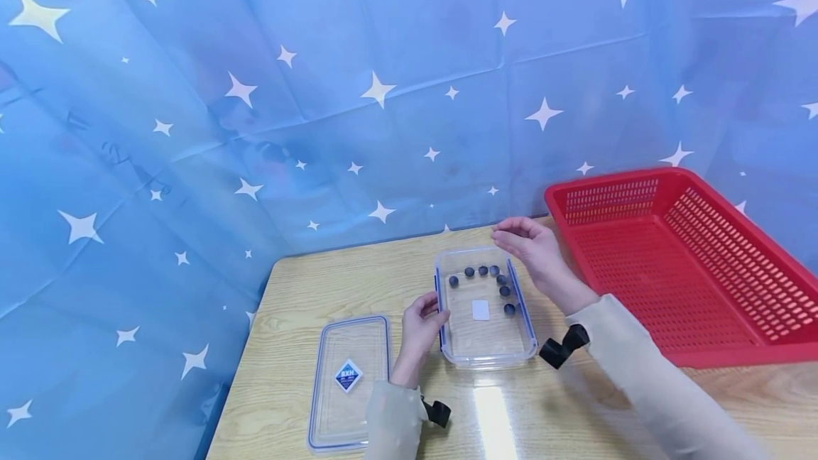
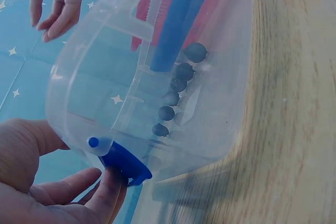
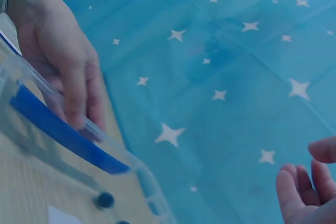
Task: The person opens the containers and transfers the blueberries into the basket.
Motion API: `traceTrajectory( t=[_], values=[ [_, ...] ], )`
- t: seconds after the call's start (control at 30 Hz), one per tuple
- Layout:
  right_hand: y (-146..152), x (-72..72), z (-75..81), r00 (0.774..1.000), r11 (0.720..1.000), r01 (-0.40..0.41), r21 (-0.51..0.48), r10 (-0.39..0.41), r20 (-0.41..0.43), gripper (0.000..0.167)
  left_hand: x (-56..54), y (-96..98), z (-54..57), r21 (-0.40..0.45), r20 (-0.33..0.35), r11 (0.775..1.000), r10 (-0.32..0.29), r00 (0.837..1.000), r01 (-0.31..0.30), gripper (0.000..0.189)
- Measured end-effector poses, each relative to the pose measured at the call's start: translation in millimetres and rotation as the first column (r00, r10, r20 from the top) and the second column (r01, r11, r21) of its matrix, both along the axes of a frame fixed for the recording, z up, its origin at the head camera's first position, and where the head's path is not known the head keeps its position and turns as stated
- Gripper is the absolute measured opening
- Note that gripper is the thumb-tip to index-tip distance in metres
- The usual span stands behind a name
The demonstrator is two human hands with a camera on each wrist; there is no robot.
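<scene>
So, clear box [image 1: 469, 339] (dark balls [image 1: 505, 291] inside)

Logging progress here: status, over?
Left hand holding clear container. Right hand near its far end, apparently empty. Dark balls inside. No obstruction seen.

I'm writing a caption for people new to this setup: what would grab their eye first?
Probably the star-patterned blue backdrop filling the upper part of the head view, and the large red perforated basket at the right. Next comes the clear container on the wooden table, held at its left side by the left hand, with what look like blueberries inside.
</scene>
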State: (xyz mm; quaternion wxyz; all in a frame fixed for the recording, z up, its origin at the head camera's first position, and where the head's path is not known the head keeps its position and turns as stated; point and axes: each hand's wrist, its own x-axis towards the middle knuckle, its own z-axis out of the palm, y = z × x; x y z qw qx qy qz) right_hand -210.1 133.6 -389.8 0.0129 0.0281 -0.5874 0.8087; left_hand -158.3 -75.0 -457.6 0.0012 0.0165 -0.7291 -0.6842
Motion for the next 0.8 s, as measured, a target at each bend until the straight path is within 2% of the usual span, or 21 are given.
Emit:
traceTrajectory(
  t=[0.3,0.47,0.57,0.7,0.8],
  values=[
    [-31.7,-14.4,-21.5,0.995,0.999,0.006,0.051,-0.011,0.097,0.010,-3.0,-2.6,-6.4,0.019,-0.002,1.000,-0.009,1.000,0.009,0.042],
    [-44.2,-21.5,-33.3,0.979,0.999,-0.001,0.032,-0.005,0.203,0.011,-3.3,-2.5,-6.8,0.012,-0.003,1.000,-0.005,1.000,0.005,0.042],
    [-49.1,-25.5,-41.1,0.968,0.998,0.006,0.069,-0.023,0.251,0.015,-2.1,-1.8,-4.7,0.008,0.001,1.000,-0.003,1.000,0.003,0.042],
    [-53.6,-31.6,-50.2,0.961,0.985,0.001,0.173,-0.049,0.273,0.022,-10.7,-3.2,-22.5,-0.005,0.007,1.000,0.005,1.000,-0.005,0.043],
    [-55.6,-36.3,-56.5,0.961,0.977,-0.012,0.211,-0.047,0.274,0.024,-18.1,-4.7,-37.3,-0.017,0.004,1.000,0.010,1.000,-0.010,0.043]
  ],
)
